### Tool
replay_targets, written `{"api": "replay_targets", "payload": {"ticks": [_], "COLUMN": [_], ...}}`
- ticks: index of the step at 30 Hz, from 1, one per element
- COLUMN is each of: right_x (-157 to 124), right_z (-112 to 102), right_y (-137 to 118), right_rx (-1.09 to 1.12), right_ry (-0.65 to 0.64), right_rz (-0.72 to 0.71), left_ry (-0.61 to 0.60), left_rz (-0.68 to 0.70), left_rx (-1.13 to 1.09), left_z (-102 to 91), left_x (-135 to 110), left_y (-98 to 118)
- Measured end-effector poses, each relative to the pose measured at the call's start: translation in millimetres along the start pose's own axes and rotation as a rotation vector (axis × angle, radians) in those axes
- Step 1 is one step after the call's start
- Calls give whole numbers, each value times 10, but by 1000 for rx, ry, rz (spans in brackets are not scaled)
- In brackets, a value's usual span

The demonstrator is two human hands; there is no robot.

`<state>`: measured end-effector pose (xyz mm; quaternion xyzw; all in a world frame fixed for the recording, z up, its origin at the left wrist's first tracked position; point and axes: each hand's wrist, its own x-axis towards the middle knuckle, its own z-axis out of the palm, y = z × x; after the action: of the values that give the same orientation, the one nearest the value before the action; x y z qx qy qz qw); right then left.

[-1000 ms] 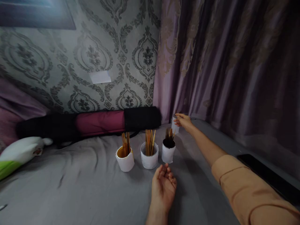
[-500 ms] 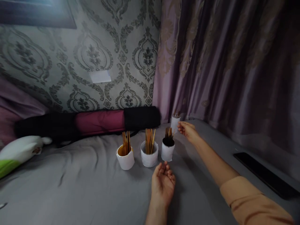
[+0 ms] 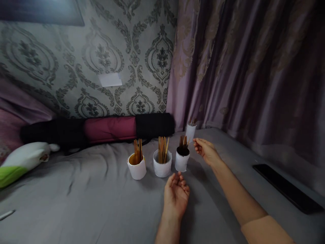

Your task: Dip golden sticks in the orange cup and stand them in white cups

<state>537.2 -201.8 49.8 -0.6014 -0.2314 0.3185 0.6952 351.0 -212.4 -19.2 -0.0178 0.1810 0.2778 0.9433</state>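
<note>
My left hand (image 3: 177, 195) rests palm up with its fingers loosely curled and apart, holding nothing, just in front of the white-wrapped cups. My right hand (image 3: 207, 150) has thumb and fingertips pinched together beside the dark-lined cup (image 3: 181, 164); whether a thin stick is between them cannot be seen. Thin brown sticks (image 3: 183, 141) stand in that cup. To its left are a grey-lined cup (image 3: 162, 169) and a yellow-lined cup (image 3: 137, 171), each holding upright sticks. A taller white cup (image 3: 190, 132) with sticks stands farther back, near the right fingertips but apart from them.
A long black and maroon bag (image 3: 110, 129) lies along the patterned wall. At the left are a white and green plush toy (image 3: 27, 157) and a pen-like object (image 3: 7, 215). A flat black object (image 3: 286, 188) lies right, on the grey sheet (image 3: 101, 210), near the purple curtain (image 3: 228, 84).
My right hand has drawn back a little from the taller rear cup, toward me. My left hand stays nearly in place. The view has shifted slightly.
</note>
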Motion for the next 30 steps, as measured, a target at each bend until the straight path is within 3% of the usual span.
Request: {"api": "replay_targets", "payload": {"ticks": [6, 19, 30], "right_x": [-145, -339, -359], "right_z": [-2, -37, 34], "right_y": [-33, 27, 115], "right_rx": [-92, -134, -386], "right_ry": [-49, -340, -469], "right_rz": [-4, -46, -121], "left_ry": [-11, -26, -40], "left_rz": [-13, -28, -38], "left_rx": [-42, -54, -65], "left_z": [-9, -28, -38], "left_x": [0, 2, 4], "left_y": [-2, -7, -12]}}
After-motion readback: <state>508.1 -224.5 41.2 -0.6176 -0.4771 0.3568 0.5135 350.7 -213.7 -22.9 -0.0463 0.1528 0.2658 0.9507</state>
